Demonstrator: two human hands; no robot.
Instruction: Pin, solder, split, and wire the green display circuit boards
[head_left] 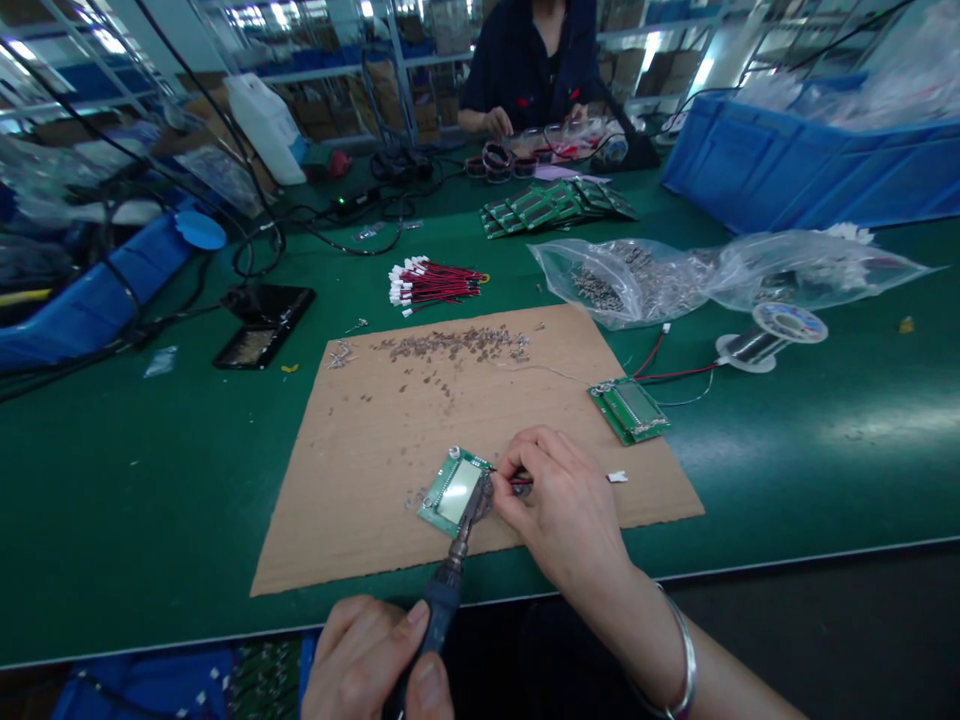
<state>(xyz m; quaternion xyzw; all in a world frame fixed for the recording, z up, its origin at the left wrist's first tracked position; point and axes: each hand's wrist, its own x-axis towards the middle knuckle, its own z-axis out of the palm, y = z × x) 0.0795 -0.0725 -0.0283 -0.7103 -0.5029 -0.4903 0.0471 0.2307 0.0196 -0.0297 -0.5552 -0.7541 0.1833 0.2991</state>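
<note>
1. Circuit board [459, 490] with a pale screen lies at an angle on the front part of a cardboard sheet [360, 530], between the two hands.
2. Across its lower right side stands a soldering iron [442, 592], its metal end hiding part of that edge; whether the tip touches the board is too small to tell.
3. A thin red-and-black wire [521, 482] meets the board's right side, and its white plug [617, 477] pokes out beyond the right hand [574, 508].
4. Small brown and silvery bits [450, 345] are scattered over the back of the cardboard; a second board [630, 410] sits at its right edge, near a spool [772, 336].
5. Farther back on the green table [150, 500] are a bundle of red wires [439, 282], a clear bag of metal parts [637, 280], a pile of green boards [555, 207] and a blue bin [810, 170]; a co-worker sits beyond.
6. Right forearm, with a silver bangle [684, 650], slants in from the lower right, palm down. Left hand [367, 655] comes up from the bottom edge.
7. Right thumb and forefinger are pinched together on the wire beside the board; left fingers and thumb are closed round the iron's handle.
</note>
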